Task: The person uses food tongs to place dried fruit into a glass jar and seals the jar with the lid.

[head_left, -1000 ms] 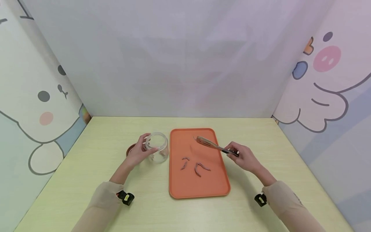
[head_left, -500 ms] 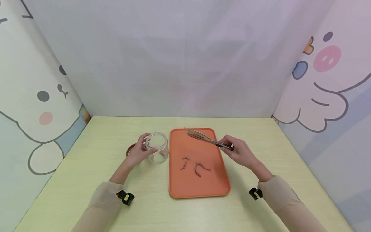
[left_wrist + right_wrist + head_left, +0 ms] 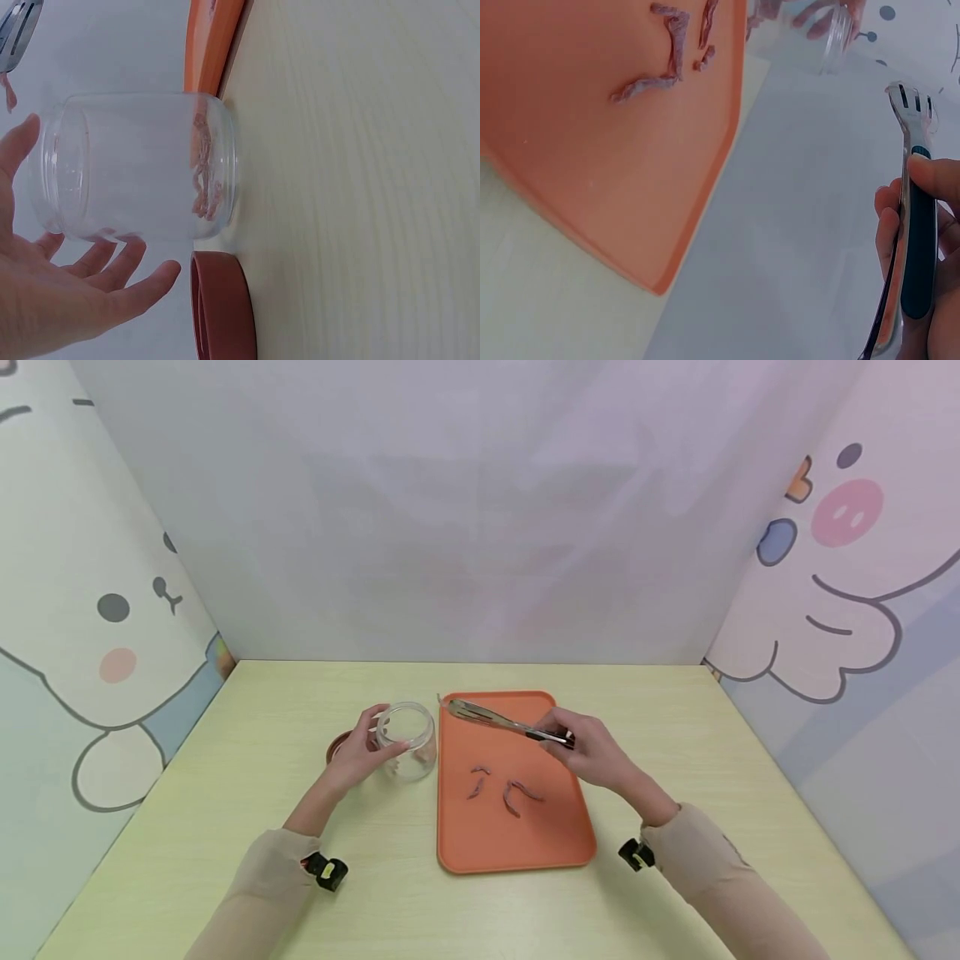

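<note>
My left hand (image 3: 360,760) holds a clear glass jar (image 3: 408,760) near its mouth, thumb on one side and fingers on the other. The jar stands upright, with several reddish-brown meat strips (image 3: 201,169) at its bottom in the left wrist view. My right hand (image 3: 588,750) grips metal tongs (image 3: 491,718) with dark handle grips, also seen in the right wrist view. A thin meat strip (image 3: 9,94) hangs from the tongs' tips, over the tray's far left corner near the jar. More meat strips (image 3: 512,797) lie on the orange tray (image 3: 517,847).
A reddish-brown round lid (image 3: 225,307) lies on the pale wooden table (image 3: 375,893), left of the jar and partly behind my left hand. The tray's raised rim is close to the jar's right side. A pale curtain (image 3: 480,568) hangs behind the table.
My right hand has moved left, carrying the tongs and the strip from over the tray toward the jar. My left hand and the jar stay in place.
</note>
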Demonstrator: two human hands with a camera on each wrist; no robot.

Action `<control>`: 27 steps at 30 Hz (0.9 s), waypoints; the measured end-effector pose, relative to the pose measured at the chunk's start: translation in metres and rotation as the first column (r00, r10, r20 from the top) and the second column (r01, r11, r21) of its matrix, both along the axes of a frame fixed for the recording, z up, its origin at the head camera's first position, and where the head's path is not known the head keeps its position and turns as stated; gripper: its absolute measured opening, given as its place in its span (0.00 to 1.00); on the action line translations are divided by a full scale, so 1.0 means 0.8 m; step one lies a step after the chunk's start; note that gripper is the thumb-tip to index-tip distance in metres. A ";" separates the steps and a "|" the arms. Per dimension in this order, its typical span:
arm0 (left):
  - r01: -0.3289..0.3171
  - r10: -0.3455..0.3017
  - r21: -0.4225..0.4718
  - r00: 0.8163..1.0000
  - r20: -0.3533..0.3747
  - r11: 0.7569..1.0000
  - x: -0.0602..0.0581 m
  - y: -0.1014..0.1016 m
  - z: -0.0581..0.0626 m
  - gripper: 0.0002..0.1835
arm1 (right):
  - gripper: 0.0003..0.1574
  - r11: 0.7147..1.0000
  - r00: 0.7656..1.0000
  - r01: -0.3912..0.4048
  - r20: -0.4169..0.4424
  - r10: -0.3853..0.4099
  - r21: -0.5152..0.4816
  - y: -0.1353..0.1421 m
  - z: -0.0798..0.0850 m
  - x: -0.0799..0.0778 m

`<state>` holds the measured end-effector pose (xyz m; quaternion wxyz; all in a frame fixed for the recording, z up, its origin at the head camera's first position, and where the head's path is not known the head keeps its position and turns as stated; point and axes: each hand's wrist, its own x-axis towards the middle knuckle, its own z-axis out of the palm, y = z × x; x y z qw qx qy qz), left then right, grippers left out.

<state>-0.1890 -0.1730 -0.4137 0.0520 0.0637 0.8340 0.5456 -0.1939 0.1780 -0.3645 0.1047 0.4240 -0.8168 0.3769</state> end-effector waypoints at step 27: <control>0.002 -0.002 0.016 1.000 0.013 1.000 -0.002 0.001 0.000 0.43 | 0.10 0.998 0.996 -0.044 0.073 0.047 -0.044 -0.079 0.021 0.026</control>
